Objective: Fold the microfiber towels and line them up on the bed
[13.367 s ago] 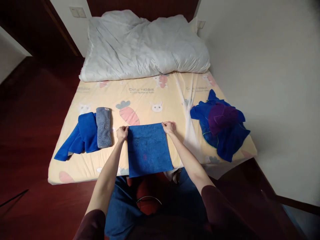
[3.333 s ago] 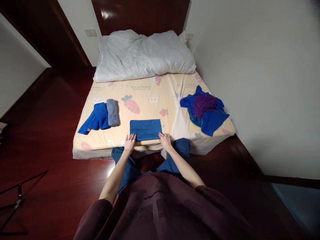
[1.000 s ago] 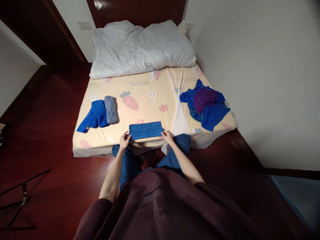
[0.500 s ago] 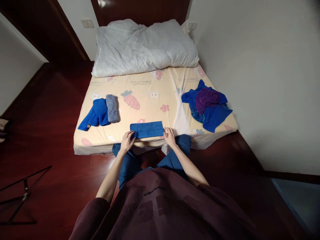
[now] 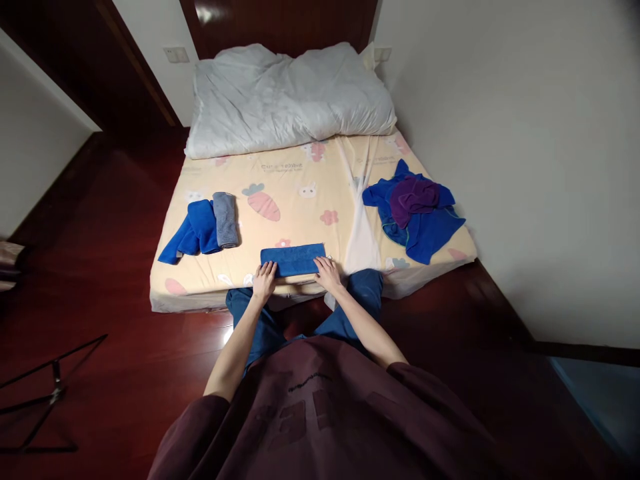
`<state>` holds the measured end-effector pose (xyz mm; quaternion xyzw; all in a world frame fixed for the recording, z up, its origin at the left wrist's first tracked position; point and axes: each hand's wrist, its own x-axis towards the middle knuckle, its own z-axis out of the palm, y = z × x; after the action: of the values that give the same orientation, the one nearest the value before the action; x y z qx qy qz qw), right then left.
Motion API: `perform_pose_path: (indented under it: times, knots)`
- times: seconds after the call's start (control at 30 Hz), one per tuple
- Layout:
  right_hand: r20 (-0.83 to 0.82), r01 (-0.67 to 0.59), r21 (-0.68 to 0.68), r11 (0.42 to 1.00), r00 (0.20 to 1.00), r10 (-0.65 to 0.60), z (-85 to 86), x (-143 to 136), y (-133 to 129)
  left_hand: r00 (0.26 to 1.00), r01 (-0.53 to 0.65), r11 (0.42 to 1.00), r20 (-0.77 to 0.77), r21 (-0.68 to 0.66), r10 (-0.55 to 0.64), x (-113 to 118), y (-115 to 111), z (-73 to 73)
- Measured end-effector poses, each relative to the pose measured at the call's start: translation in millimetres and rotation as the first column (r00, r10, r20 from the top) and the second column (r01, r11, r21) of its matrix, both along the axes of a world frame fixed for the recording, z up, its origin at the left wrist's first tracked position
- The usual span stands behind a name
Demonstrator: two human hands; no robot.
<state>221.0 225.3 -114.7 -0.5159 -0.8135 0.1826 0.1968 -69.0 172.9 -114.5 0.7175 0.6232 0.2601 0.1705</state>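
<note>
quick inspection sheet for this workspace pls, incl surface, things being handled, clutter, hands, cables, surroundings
Surface: bed with a cream printed sheet, rumpled right of centre.
Things being handled: blue cloth lying as a narrow strip near the front edge.
Clutter: blue bundle beside a grey roll on the left; blue heap on the right, with a purple cloth on top; white bedding at the head end.
Hands: left hand and right hand palm down, fingers on the blue cloth's near corners.
Cables: nothing seen.
Surroundings: reddish floor, black stand legs at left, pale wall at right.
</note>
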Motion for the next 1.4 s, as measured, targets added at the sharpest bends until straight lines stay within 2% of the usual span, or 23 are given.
perform_pose_path:
  times: [0.23,0.43,0.53,0.63,0.77,0.9,1.1,1.27,1.4]
  knots:
    - [-0.01,-0.033,0.004,0.999,0.999,0.033,-0.4,9.5,-3.8,1.0,0.003,0.998,-0.014,-0.055,-0.004,-5.1,-7.2,4.2]
    - [0.069,-0.089,-0.048,0.995,0.993,0.092,2.3,12.4,9.3,0.998,-0.01,0.998,-0.063,-0.06,0.007,-7.4,1.3,4.7]
    - [0.13,-0.104,-0.045,0.994,0.986,0.109,10.4,15.5,11.1,0.99,-0.001,0.997,-0.139,-0.077,-0.01,-6.6,1.8,7.6]
    - [0.181,-0.077,-0.055,0.996,0.98,0.085,17.7,19.9,7.1,0.958,0.029,0.994,-0.28,-0.109,-0.058,-7.5,-6.2,9.3]
    - [0.2,-0.095,-0.007,0.995,0.975,0.095,19.0,27.3,-0.2,0.914,0.065,0.992,-0.392,-0.11,-0.104,-13.4,-19.6,6.6]
    - [0.213,-0.116,0.057,0.992,0.972,0.102,12.7,33.5,-4.0,0.934,0.03,0.995,-0.351,-0.094,-0.062,-23.0,-22.4,2.3]
    - [0.287,-0.099,0.049,0.994,0.954,0.08,1.5,32.7,-6.5,0.952,-0.001,0.999,-0.306,-0.035,-0.009,-32.4,-25.7,1.8]
    - [0.29,-0.061,0.053,0.997,0.956,0.043,0.5,28.3,-9.9,0.953,-0.009,1.0,-0.302,0.004,0.01,-30.1,-29.5,1.0]
    - [0.246,-0.087,0.096,0.992,0.967,0.061,0.7,30.9,-12.6,0.961,0.028,0.999,-0.276,0.046,-0.014,-33.7,-29.6,-2.0]
